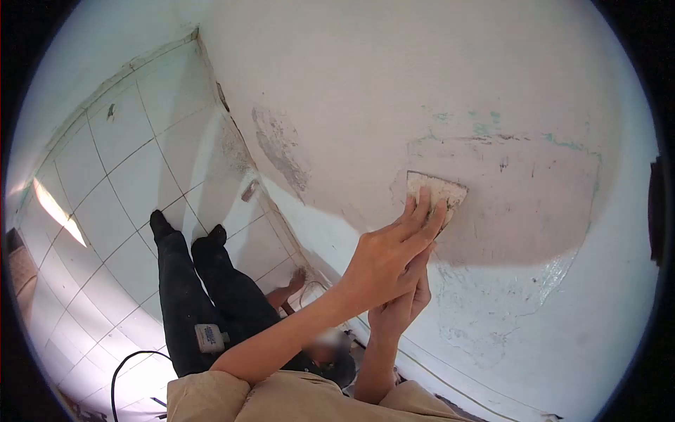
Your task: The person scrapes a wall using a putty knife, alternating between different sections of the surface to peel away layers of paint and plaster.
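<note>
Wall (pixel 492 84): scraper blade (pixel 441 190) beyond left grip (pixel 390 260)

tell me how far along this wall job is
Done: a broad smooth grey patch already covers part of the white wall. In hand: the left hand presses a wide flat scraper blade onto it, right hand beneath. Left, seemingly: the rough mottled area below and the flaking grey streak further left.

White tiled floor (pixel 119 204); a person (pixel 183 295) in black trousers stretched out on it, black cable (pixel 140 352) alongside
</note>
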